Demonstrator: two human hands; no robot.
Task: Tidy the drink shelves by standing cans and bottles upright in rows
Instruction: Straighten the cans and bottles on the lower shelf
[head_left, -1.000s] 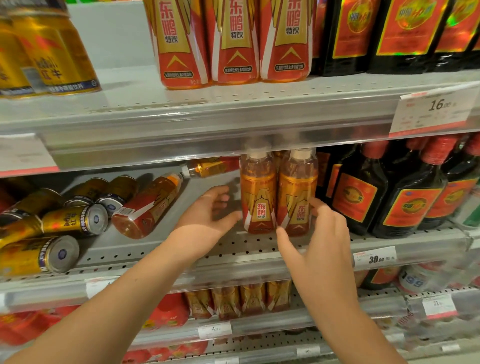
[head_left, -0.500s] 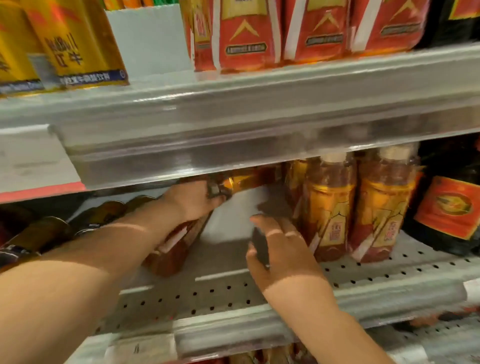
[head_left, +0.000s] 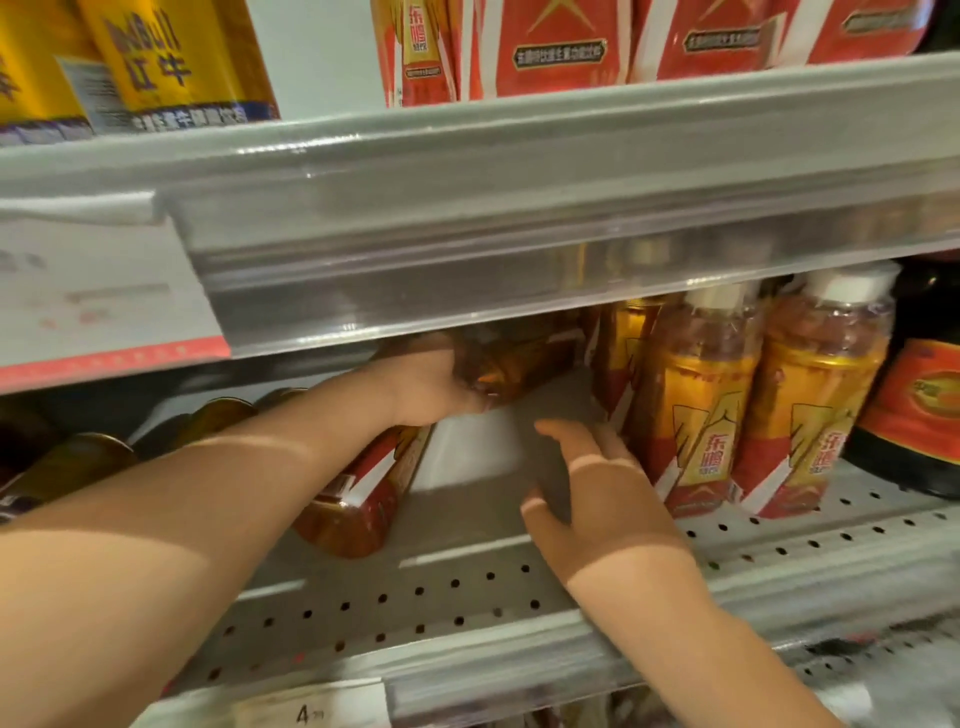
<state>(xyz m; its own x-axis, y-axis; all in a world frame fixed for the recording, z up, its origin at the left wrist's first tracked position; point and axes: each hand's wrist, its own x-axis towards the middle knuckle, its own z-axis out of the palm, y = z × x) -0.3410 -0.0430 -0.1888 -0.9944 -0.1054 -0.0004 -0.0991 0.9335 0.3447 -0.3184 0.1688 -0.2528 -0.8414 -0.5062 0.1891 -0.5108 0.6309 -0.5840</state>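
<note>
left hand (head_left: 431, 387) grips a tipped bottle (head_left: 511, 358) deep at the back; right hand (head_left: 602, 499) holds nothing, fingers straight, standing bottles (head_left: 696, 415) just beside it. i fear swinging the bottle upright clips them, or the left arm rolls the fallen bottle (head_left: 363, 493) beneath it.

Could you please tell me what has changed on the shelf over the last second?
The left hand left the upright bottles, reached back and took hold of the lying back bottle. The right hand shifted from their right side to their left, open. The upright bottles and the near lying bottle stayed put.
</note>
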